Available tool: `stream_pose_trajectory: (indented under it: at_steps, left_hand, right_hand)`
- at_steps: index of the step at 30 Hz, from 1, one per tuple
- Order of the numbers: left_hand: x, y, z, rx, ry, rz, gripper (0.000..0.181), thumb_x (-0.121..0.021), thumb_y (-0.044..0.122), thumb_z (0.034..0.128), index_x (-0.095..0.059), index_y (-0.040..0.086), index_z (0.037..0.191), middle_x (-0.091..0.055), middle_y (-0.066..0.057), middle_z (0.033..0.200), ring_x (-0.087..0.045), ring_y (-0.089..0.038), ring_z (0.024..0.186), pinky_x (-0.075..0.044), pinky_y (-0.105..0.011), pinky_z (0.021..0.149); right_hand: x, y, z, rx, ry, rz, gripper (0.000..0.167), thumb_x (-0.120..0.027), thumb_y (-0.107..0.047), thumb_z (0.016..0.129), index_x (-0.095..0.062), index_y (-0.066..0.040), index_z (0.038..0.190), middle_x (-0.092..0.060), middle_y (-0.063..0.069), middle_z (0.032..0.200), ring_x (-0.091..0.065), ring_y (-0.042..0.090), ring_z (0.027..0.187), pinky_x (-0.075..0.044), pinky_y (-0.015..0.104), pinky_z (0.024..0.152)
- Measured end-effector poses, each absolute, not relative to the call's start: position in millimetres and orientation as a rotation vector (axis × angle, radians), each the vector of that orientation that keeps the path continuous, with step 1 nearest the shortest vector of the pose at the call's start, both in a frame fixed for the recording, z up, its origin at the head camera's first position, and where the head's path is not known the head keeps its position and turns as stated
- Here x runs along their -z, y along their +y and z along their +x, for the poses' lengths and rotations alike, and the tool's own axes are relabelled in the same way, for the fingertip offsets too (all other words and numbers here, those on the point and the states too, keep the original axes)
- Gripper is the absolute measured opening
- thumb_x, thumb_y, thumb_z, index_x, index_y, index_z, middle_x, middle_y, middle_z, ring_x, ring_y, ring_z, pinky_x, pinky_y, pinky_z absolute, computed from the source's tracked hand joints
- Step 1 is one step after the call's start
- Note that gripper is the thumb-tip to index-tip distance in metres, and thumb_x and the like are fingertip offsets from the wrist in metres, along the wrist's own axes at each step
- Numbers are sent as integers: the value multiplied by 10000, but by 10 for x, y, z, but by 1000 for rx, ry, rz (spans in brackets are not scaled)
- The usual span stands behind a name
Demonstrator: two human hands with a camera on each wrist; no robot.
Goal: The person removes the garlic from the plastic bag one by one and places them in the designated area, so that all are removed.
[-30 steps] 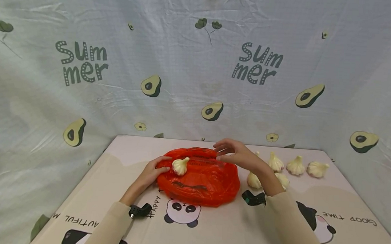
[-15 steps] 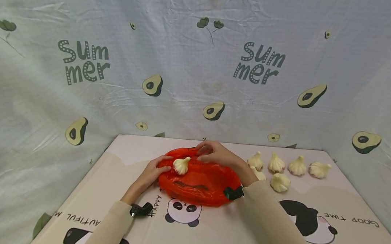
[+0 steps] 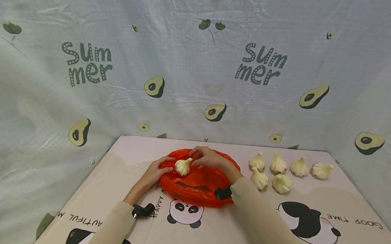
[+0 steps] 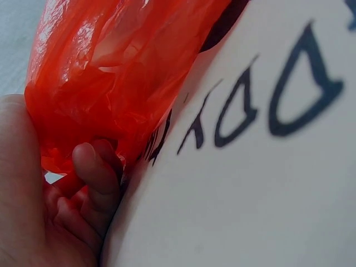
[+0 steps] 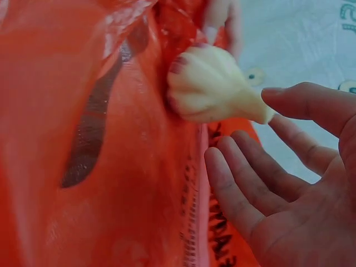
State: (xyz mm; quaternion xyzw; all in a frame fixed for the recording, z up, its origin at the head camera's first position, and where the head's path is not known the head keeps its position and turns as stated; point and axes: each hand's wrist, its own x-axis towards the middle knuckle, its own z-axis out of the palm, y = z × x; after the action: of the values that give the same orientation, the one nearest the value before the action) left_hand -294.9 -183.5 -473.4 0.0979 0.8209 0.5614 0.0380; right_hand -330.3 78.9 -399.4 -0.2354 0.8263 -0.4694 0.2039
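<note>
A red plastic bag [image 3: 195,194] lies flat at the middle of the table, dark print showing on it. My left hand [image 3: 154,173] holds its left edge, the thumb on one side of the crinkled plastic [image 4: 117,72] and curled fingers [image 4: 97,172] on the other. On the bag's upper left part rests a single pale garlic bulb [image 3: 183,167], tinged purple at its base. My right hand [image 3: 208,159] reaches over the bag from the right, fingers spread. In the right wrist view its thumb and forefinger are on either side of the bulb's stem [image 5: 258,111]; contact is unclear.
Several more garlic bulbs [image 3: 278,165] sit in two loose rows at the table's right rear. The tabletop [image 3: 210,235] bears panda prints and lettering. Behind it hangs a pale curtain [image 3: 185,56] with avocado prints. Each wrist carries a small black camera [image 3: 143,210].
My right hand has moved left and slightly down across the bag to the garlic bulb's stem. The left hand has stayed at the bag's left edge, and the bulb lies in the same place.
</note>
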Motion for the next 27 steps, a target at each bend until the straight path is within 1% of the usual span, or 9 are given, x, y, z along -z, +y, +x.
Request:
stream_pose_trajectory:
  at_steps: [4,9,14,18,27]
  left_hand:
    - [4738,-1824,-2932,-1721,2520,297,407,-608,159,1000,-612,158,1407,-503,-151,1564,-460,-392,1454,-450,-560,1161]
    - [4741,-1819,-2935,-1727,2518,302,403,-604,154,999,-614,150,1402,-504,-151,1563,-449,-393,1461,-428,-577,1175]
    - [4753,-1826,-2938,-1718,2534,293,402,-604,156,997,-616,149,1399,-511,-153,1558,-452,-396,1460,-424,-583,1177]
    - [4767,-1820,-2943,-1717,2527,297,411,-609,164,996,-611,161,1408,-501,-145,1569,-446,-393,1468,-427,-576,1175]
    - [4737,-1808,-2948,-1716,2530,287,411,-610,157,996,-611,154,1407,-509,-153,1557,-479,-388,1438,-444,-566,1166]
  right_hand:
    - [4044,738,-3310,1317,2303,-600,379,-691,-128,932,-613,-77,1299,-624,137,1347,-606,275,1171,-608,398,972]
    - [4087,700,-3340,1336,2307,-563,325,-700,-120,932,-641,-80,1249,-646,117,1309,-609,261,1131,-613,387,958]
    - [4133,682,-3366,1323,2308,-595,250,-705,-128,937,-654,-68,1174,-661,109,1243,-600,238,1088,-618,384,937]
    - [4167,684,-3373,1330,2303,-595,212,-714,-152,936,-662,-84,1129,-665,91,1226,-593,232,1086,-617,389,936]
    - [4137,706,-3393,1336,2344,-589,186,-710,-187,937,-674,-96,1096,-670,80,1182,-596,227,1057,-620,341,893]
